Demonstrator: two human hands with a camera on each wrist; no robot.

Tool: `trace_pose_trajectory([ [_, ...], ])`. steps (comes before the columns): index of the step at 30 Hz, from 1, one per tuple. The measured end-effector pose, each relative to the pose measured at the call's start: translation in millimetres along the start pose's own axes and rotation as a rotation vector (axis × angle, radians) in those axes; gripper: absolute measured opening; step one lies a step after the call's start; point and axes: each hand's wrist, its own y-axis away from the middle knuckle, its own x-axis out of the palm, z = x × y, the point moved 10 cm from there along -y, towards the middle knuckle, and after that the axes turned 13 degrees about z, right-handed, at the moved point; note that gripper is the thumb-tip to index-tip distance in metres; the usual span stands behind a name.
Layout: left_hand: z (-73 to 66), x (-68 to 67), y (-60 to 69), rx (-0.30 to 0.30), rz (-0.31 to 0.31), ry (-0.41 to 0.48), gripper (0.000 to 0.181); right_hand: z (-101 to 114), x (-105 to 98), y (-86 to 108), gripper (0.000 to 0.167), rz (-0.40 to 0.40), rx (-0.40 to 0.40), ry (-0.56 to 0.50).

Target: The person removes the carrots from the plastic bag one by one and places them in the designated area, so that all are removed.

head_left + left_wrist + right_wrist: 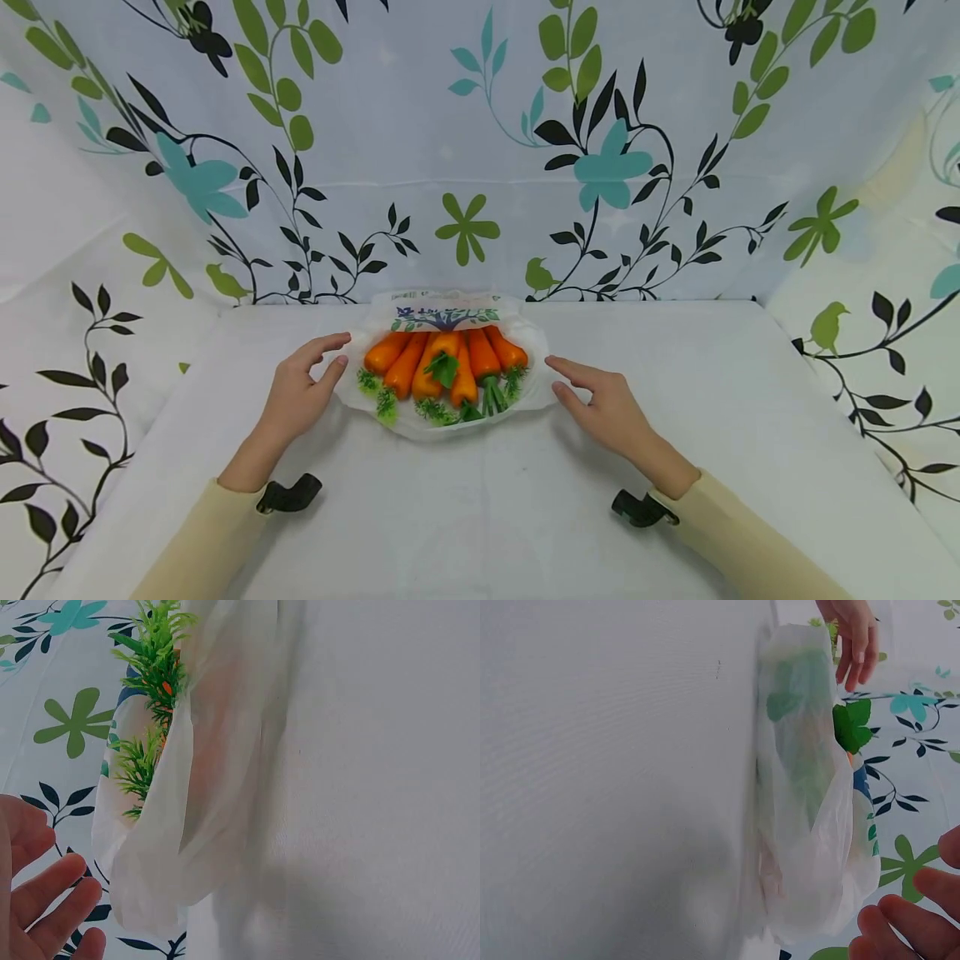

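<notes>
1. Lying near the far edge of the white table [420, 525], the bag [412, 427] sits between the person's two hands, its mouth opened to show what is inside.
2. The left hand [300, 387] is at the bag's left end, thumb and forefinger apart and pointing at its edge. The fingers are loosely spread and bent a little, pinching nothing; whether a fingertip brushes the plastic cannot be told.
3. The right hand [603, 408] is just beside the bag's right end, thumb and forefinger likewise parted, the fingers relaxed around an unfilled gap.
4. Orange carrots [406, 367] fan out side by side within the bag, with feathery green sprigs [387, 407] along the near side and a broad leaf [442, 369] in the middle.
5. A blue-and-green tree print [446, 318] marks the bag's far flap.
6. Beyond the table hangs a patterned cloth [405, 125]; pale sleeves [202, 546] cover both forearms.
</notes>
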Motion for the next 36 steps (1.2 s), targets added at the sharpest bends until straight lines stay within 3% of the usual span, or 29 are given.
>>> trace_pose_trajectory([
  [5, 15.3, 6.7, -2.0, -0.059, 0.047, 0.020, 0.036, 3, 3, -7.0, 0.038, 0.016, 0.010, -0.027],
  [9, 32.5, 15.8, -3.6, -0.153, 0.122, 0.084, 0.040, 6, 4, -13.2, 0.038, 0.024, 0.016, -0.050],
  [14, 55.3, 22.8, -1.9, -0.275, 0.190, 0.209, 0.044, 11, 7, -23.3, 0.038, 0.051, 0.029, -0.066],
  [19, 71.8, 31.1, 2.2, -0.339, 0.258, 0.407, 0.052, 16, 10, -35.2, 0.037, 0.072, 0.033, -0.104],
  [21, 76.3, 34.8, 4.3, -0.358, 0.280, 0.491, 0.054, 18, 11, -39.9, 0.036, 0.075, 0.030, -0.121],
  [24, 80.6, 39.5, 6.1, -0.380, 0.312, 0.549, 0.054, 21, 13, -47.1, 0.034, 0.090, 0.019, -0.153],
  [30, 80.9, 47.7, 5.3, -0.395, 0.384, 0.543, 0.052, 21, 22, -63.9, 0.033, 0.155, 0.043, -0.198],
  [36, 83.6, 50.2, 3.6, -0.388, 0.402, 0.573, 0.056, 20, 39, -88.7, 0.032, 0.269, 0.077, -0.214],
])
